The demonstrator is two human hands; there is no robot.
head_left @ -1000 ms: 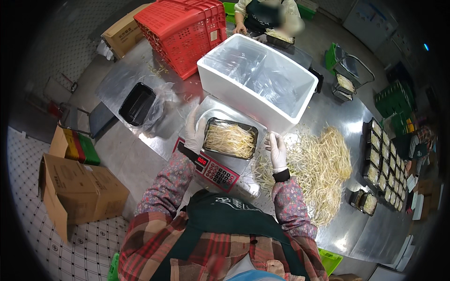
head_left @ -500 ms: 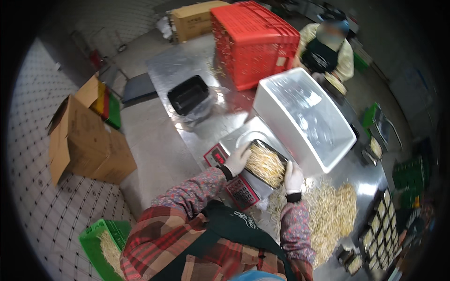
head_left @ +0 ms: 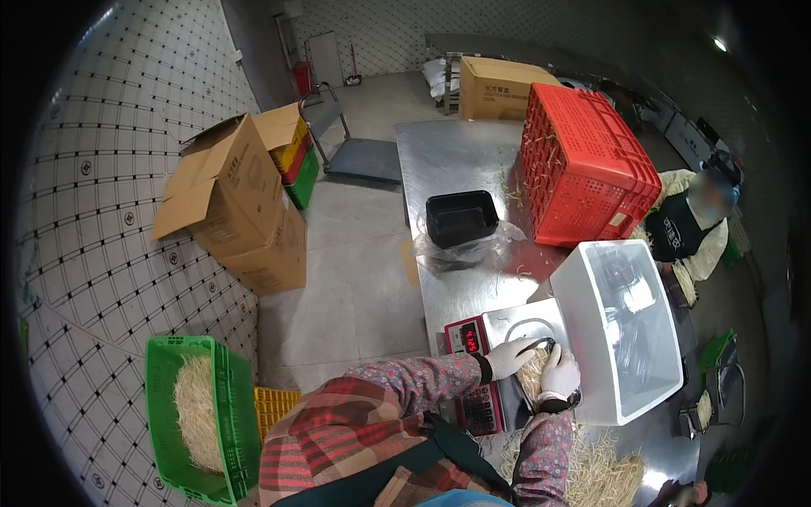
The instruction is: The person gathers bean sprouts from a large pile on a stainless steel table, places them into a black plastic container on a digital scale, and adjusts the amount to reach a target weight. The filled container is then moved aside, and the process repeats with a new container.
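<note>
A black tray of bean sprouts (head_left: 531,377) is over the electronic scale (head_left: 525,320), close to the white foam box. My left hand (head_left: 511,358), in a white glove, closes its fingers on the tray's far edge. My right hand (head_left: 560,373), gloved too, grips the tray's right side, partly covering the sprouts. Both hands nearly meet at the far corner. The scale's red-framed panel (head_left: 470,340) lies left of my hands. I cannot tell whether the tray rests fully on the scale plate.
The white foam box (head_left: 583,338) stands right of the scale, a red crate (head_left: 583,160) behind it. Black empty trays (head_left: 462,219) sit in plastic further back. Loose sprouts (head_left: 604,477) cover the near table. A green crate (head_left: 241,422) is at left. A co-worker (head_left: 688,224) stands across the table.
The view has swung left, so the table appears further right. My hands have come closer together at the tray's far corner, and my right hand now covers more of the sprouts.
</note>
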